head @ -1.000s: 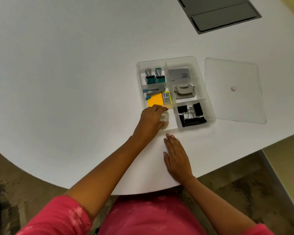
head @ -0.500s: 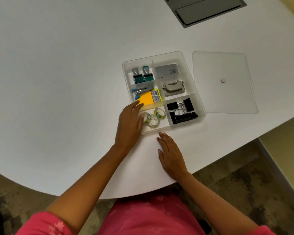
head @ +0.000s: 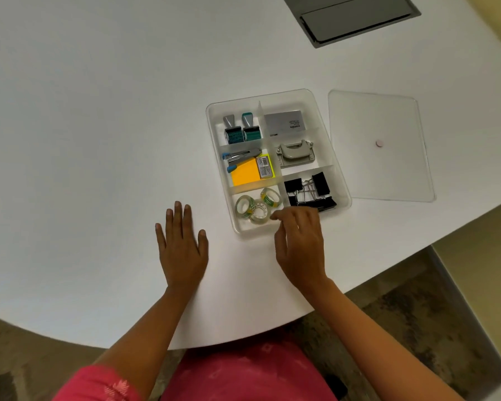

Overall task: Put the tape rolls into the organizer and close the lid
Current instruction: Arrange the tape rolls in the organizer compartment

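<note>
Three clear tape rolls [head: 256, 208] lie together in the near-left compartment of the clear organizer [head: 275, 95]. The clear lid [head: 388, 169] lies flat on the table just right of the organizer, apart from it. My left hand [head: 182, 244] rests flat on the table left of the organizer, fingers spread, holding nothing. My right hand [head: 300, 244] hovers at the organizer's near edge, fingers loosely curled, fingertips close to the nearest tape roll; whether they touch it is unclear.
Other compartments hold two stamps [head: 239, 130], a stapler with orange sticky notes [head: 250, 169], a grey card box [head: 285, 123], a hole punch [head: 295, 153] and black binder clips [head: 310, 189]. A grey hatch [head: 350, 15] sits in the far table. The curved table edge [head: 243, 341] is close to me.
My left hand let go of a tape roll in the organizer and drew back left onto the table. My right hand lifted from the table and moved up to the organizer's near edge.
</note>
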The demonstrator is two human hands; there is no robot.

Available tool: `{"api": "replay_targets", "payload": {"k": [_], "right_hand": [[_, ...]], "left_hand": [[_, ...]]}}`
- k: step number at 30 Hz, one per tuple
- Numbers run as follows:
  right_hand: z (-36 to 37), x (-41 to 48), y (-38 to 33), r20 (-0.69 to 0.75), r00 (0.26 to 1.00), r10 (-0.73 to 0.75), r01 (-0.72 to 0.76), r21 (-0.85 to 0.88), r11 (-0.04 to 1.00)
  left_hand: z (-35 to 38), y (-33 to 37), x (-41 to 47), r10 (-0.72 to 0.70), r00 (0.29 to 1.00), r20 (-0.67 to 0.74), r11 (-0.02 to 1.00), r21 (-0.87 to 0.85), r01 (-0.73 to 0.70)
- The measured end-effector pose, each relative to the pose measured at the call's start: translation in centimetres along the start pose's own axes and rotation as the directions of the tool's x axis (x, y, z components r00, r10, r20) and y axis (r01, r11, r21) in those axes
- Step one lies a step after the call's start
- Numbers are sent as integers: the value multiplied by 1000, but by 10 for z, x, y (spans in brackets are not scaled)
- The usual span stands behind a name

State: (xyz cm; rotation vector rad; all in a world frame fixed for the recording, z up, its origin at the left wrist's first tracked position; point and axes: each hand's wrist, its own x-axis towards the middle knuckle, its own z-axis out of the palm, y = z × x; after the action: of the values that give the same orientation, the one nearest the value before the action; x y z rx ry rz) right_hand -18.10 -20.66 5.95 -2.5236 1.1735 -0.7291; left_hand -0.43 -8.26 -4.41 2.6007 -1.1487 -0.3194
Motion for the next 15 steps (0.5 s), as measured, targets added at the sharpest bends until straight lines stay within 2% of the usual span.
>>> {"api": "replay_targets", "payload": {"k": [6,11,15], "right_hand": [[17,43,-10,142,976,167,-130,-238,963],[27,57,-10,191,939,284,-137,-550,824],[31,56,-1,276,897,346,-146,-553,820]], "left_hand": [[4,-2,0,17,999,-35,1000,5,-16],[4,-2,0,11,999,-45,1000,-19,-12],[5,-2,0,2,999,-50,1000,-27,-4]]}}
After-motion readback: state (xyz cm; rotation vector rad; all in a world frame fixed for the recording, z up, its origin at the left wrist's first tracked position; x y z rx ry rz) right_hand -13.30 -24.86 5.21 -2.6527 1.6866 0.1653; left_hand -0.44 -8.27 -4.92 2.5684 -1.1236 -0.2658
